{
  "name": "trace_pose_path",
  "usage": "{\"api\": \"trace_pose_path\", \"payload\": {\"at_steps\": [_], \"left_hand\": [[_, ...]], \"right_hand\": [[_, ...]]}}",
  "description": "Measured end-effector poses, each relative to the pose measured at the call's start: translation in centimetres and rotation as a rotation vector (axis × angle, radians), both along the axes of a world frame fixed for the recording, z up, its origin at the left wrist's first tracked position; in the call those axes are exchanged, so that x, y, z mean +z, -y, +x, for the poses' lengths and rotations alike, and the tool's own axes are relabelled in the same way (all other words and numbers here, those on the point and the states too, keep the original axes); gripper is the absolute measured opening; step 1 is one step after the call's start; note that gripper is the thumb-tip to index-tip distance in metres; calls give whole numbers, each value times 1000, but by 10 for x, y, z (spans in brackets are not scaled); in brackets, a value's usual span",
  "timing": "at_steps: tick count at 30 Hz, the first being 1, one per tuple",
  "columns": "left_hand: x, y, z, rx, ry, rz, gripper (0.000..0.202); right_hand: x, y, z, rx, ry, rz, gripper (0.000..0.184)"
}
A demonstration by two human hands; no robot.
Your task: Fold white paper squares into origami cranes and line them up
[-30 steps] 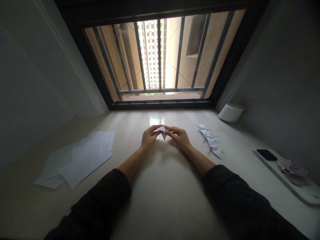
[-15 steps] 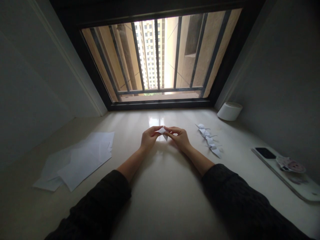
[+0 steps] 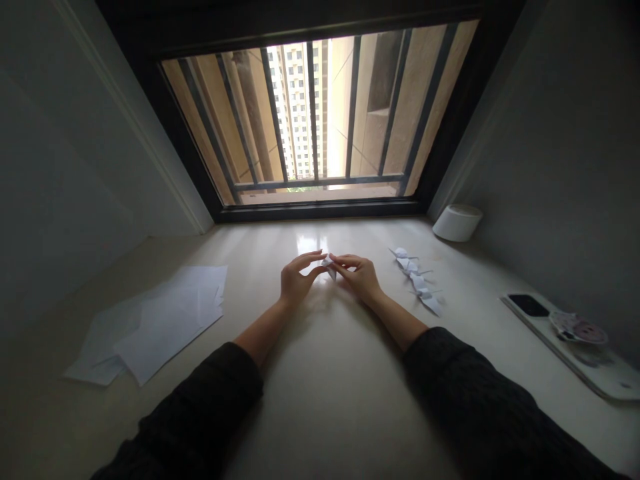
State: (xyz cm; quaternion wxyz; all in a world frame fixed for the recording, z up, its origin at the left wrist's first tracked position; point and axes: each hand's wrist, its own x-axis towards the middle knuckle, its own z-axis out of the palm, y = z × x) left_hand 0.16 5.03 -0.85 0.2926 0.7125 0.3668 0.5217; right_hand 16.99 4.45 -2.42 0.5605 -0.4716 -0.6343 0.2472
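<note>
A small folded piece of white paper (image 3: 331,271) is held over the pale sill, near the middle of the view. My right hand (image 3: 361,275) pinches it from the right between thumb and fingertips, covering part of it. On the other side is my left hand (image 3: 296,277), with thumb and fingers apart and their tips close against the paper's left edge. Right of my hands, several folded white paper cranes (image 3: 414,275) lie in a slanting row.
Loose white paper sheets (image 3: 165,327) overlap on the left. A white roll (image 3: 457,223) stands at the back right by the wall. Nearer on the right lies a phone (image 3: 575,347) with a round grip on its back. A barred window (image 3: 320,212) closes off the far side.
My left thumb and fingers have spread from their pinch on the folded paper. The paper looks narrower and has turned a little in my right hand.
</note>
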Motion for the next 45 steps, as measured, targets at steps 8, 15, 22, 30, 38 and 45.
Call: {"api": "trace_pose_path", "payload": {"at_steps": [8, 15, 22, 30, 38, 45], "left_hand": [[6, 4, 2, 41, 52, 91, 19], [5, 7, 4, 44, 87, 28, 22], [5, 3, 3, 97, 135, -11, 21], [-4, -7, 3, -54, 106, -229, 54], [-7, -15, 2, -221, 224, -404, 44], [-4, -14, -1, -217, 285, -441, 40]], "right_hand": [[-4, -2, 0, -4, 18, -4, 26], [-1, -1, 0, -7, 6, -11, 27], [-2, -2, 2, -136, 28, -14, 24], [-2, -5, 1, -13, -209, -103, 32], [2, -3, -4, 144, -402, -191, 36], [0, -5, -5, 181, -480, -216, 35]]}}
